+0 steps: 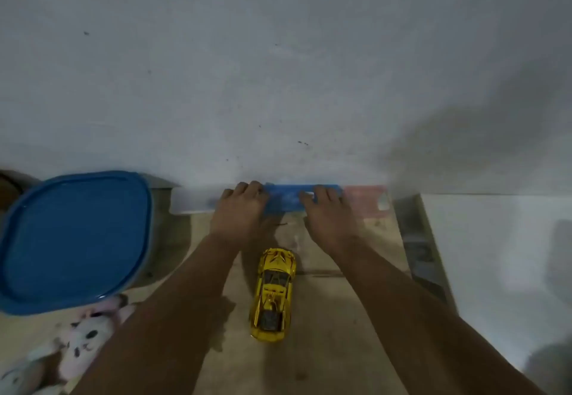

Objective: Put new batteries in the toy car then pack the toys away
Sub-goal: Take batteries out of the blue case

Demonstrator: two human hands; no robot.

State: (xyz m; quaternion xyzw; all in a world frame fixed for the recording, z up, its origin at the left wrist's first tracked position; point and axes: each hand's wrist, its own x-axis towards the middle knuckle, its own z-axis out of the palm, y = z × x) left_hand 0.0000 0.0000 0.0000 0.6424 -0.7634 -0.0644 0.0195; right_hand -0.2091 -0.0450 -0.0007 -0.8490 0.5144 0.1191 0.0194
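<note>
In the head view, you are reaching both hands to the floor's far edge by the wall: your left hand [240, 208] and right hand [328, 212] are curling fingers onto a flat blue rectangular pack [286, 199], possibly the batteries. The shiny yellow toy car [274, 292] is waiting between your forearms.

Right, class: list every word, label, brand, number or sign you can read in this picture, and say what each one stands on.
None can be read.
Blue pack under both hands: pale markings, too blurred to read.
Pink pack beside it: blurred, nothing legible.
Yellow toy car: shiny patterning only, no readable text.
Blue lid: no writing shows.
</note>
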